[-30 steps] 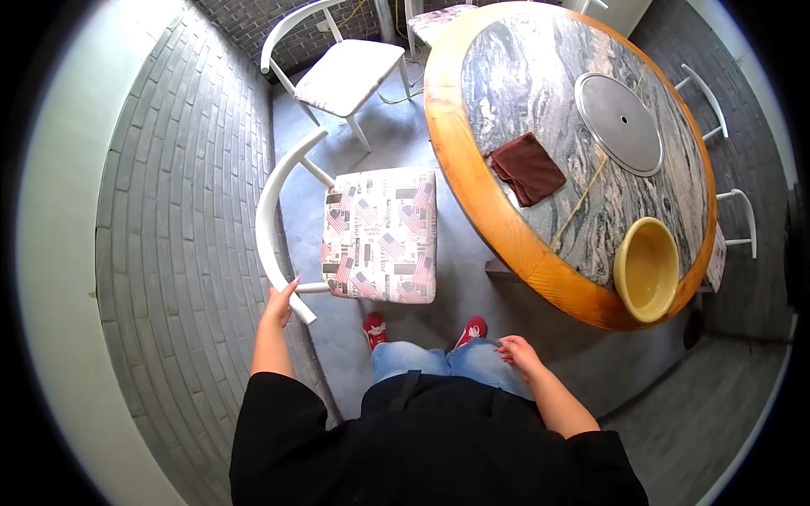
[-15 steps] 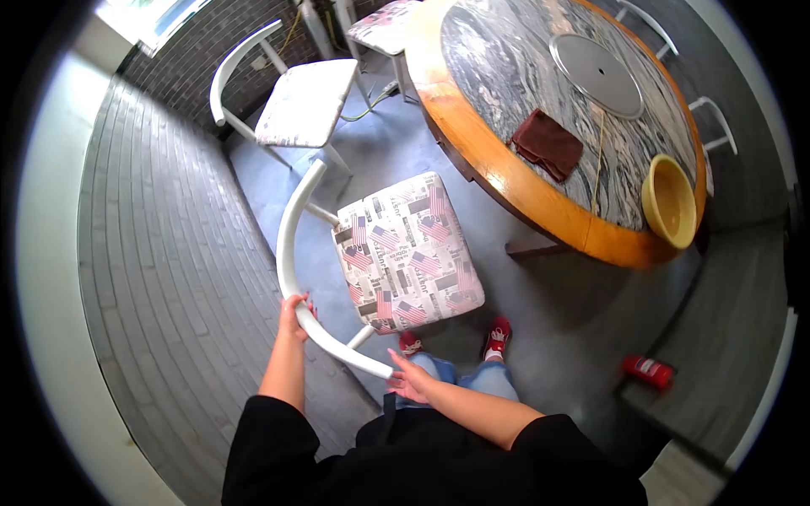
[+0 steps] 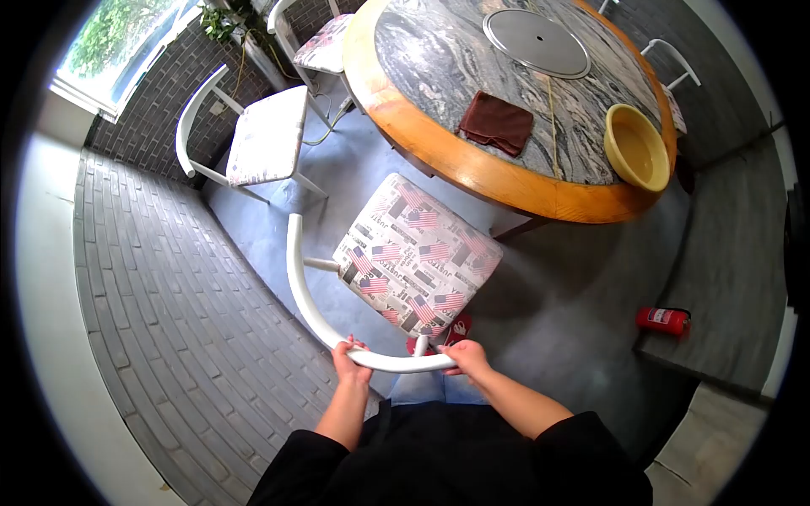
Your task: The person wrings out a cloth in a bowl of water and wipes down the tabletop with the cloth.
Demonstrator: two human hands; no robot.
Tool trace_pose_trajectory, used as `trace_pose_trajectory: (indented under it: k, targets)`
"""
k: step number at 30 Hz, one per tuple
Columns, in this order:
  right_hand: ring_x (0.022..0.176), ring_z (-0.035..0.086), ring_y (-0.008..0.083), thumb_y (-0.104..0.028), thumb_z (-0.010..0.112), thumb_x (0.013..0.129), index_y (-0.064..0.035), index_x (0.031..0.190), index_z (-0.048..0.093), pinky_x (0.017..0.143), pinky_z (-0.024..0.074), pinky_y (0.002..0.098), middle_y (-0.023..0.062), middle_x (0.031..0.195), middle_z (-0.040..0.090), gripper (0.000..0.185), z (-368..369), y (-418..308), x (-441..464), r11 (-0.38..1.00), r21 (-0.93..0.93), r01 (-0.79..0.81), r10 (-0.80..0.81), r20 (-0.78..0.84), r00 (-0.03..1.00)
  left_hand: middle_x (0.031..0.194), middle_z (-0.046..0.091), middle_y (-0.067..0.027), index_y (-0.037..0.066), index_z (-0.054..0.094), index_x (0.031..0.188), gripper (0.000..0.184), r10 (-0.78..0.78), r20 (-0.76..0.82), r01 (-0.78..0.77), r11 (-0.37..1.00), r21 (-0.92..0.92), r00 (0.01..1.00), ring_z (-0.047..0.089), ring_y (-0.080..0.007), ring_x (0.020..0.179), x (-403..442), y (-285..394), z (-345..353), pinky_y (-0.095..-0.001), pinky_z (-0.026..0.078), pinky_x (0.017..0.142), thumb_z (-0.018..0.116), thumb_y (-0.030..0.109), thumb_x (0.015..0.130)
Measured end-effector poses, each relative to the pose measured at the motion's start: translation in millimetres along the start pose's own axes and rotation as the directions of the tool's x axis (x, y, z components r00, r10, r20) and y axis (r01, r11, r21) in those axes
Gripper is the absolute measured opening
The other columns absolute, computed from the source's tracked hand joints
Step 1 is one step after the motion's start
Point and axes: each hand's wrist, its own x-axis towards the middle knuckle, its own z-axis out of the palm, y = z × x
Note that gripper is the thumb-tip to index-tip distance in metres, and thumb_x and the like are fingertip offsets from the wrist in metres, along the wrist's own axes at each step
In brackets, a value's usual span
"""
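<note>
A white chair (image 3: 308, 304) with a curved backrest stands in front of me, its padded seat (image 3: 418, 257) printed with flags and newspaper text. My left hand (image 3: 351, 360) is wrapped round the backrest rail near its middle. At the rail's right end, my right hand (image 3: 466, 358) grips the tip, fingers curled around it. The seat's far right corner lies close to the wooden rim of the round table (image 3: 498, 190). My red shoes (image 3: 456, 329) show partly below the seat and backrest.
On the table lie a folded brown cloth (image 3: 496, 124), a yellow basin (image 3: 635, 148) and a round metal plate (image 3: 537, 43). Another white chair (image 3: 268, 135) stands at the far left beside the brick wall (image 3: 186, 278). A red fire extinguisher (image 3: 663, 320) is at the right.
The chair has turned, its seat swinging toward the table and its backrest coming round in front of me. My right hand has gone from open fingers at the rail's end to gripping it.
</note>
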Motion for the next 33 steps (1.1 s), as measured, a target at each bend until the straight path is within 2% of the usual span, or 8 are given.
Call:
trace_pose_trajectory:
  k: [10,17,19,23,24,26,29,33]
  targets:
    - [0.064,0.07,0.0268,-0.017,0.072,0.086,-0.0003,0.087,0.06,0.05,0.0611,0.0373,0.0155,0.08,0.068,0.021,-114,-52,22,0.991,-0.136,0.0,-0.011,-0.078,0.997,0.102,0.058,-0.0105,0.009,0.056,0.111,0.029,-0.113,-0.029,0.114,0.992,0.058,0.993,0.058,-0.0249,0.095,-71,-70,50,-0.0482,0.047,0.093,0.059,0.009,0.082]
    - [0.052,0.066,0.0251,-0.019,0.07,0.087,-0.0024,0.089,0.06,0.041,0.0551,0.0336,0.0138,0.074,0.066,0.019,-126,-39,21,0.987,-0.154,-0.046,0.013,-0.208,0.978,0.125,0.061,-0.0154,0.002,0.056,0.122,0.033,-0.678,0.031,0.542,0.614,0.574,0.735,0.056,-0.0299,0.122,-19,-6,20,-0.0434,0.048,0.105,0.063,0.012,0.091]
    - [0.052,0.065,0.0238,-0.019,0.07,0.087,-0.0037,0.089,0.06,0.039,0.0541,0.0341,0.0126,0.073,0.065,0.019,-125,-35,23,0.99,-0.135,-0.03,-0.011,-0.299,0.954,0.12,0.064,-0.0125,0.002,0.059,0.122,0.034,-0.783,-0.026,0.484,0.358,0.798,0.621,0.061,-0.0255,0.114,-15,32,37,-0.0354,0.052,0.099,0.066,0.017,0.092]
    - [0.061,0.068,0.0226,-0.025,0.072,0.086,-0.0077,0.099,0.061,0.038,0.053,0.0367,0.0111,0.081,0.068,0.024,-116,-27,22,0.975,-0.22,-0.017,-0.108,-0.544,0.832,0.101,0.07,0.0016,0.006,0.064,0.11,0.023,-0.896,-0.199,-0.229,-0.307,0.924,0.396,0.065,-0.0053,0.083,55,128,71,-0.0207,0.052,0.067,0.062,0.025,0.096]
    - [0.062,0.068,0.0234,-0.027,0.073,0.086,-0.0098,0.109,0.061,0.036,0.0512,0.0361,0.0135,0.093,0.07,0.031,-106,-22,20,0.941,-0.335,-0.045,-0.203,-0.667,0.717,0.101,0.071,0.0008,0.009,0.066,0.104,0.023,-0.869,-0.23,-0.257,-0.367,0.894,0.439,0.065,-0.0052,0.083,59,157,96,-0.0211,0.053,0.068,0.06,0.03,0.097]
    - [0.109,0.064,0.0379,-0.026,0.076,0.083,-0.0106,0.135,0.049,0.091,0.0549,0.0479,0.0193,0.128,0.06,0.061,-91,-4,20,0.929,-0.357,-0.098,-0.263,-0.822,0.505,0.101,0.073,-0.0019,0.01,0.068,0.105,0.03,-0.828,-0.136,-0.384,-0.389,0.837,0.543,0.068,-0.0114,0.087,114,202,121,-0.0277,0.055,0.071,0.059,0.037,0.095]
    - [0.13,0.047,0.0412,-0.023,0.077,0.081,-0.0113,0.15,0.032,0.111,0.0374,0.0473,0.0227,0.145,0.045,0.083,0,-3,-4,0.932,-0.344,-0.118,-0.325,-0.933,0.153,0.1,0.073,-0.0098,0.008,0.068,0.111,0.037,-0.576,0.199,-0.572,-0.591,0.569,0.793,0.07,-0.0217,0.089,175,267,136,-0.036,0.055,0.077,0.063,0.038,0.09]
    - [0.142,0.027,0.0454,-0.01,0.079,0.074,-0.0054,0.154,0.019,0.117,0.029,0.0506,0.028,0.152,0.024,0.101,117,27,-10,0.928,-0.371,0.032,-0.371,-0.911,0.18,0.096,0.072,-0.0126,0.006,0.068,0.108,0.037,-0.399,0.384,-0.55,-0.669,0.5,0.833,0.069,-0.023,0.084,249,358,131,-0.0368,0.056,0.074,0.066,0.036,0.086]
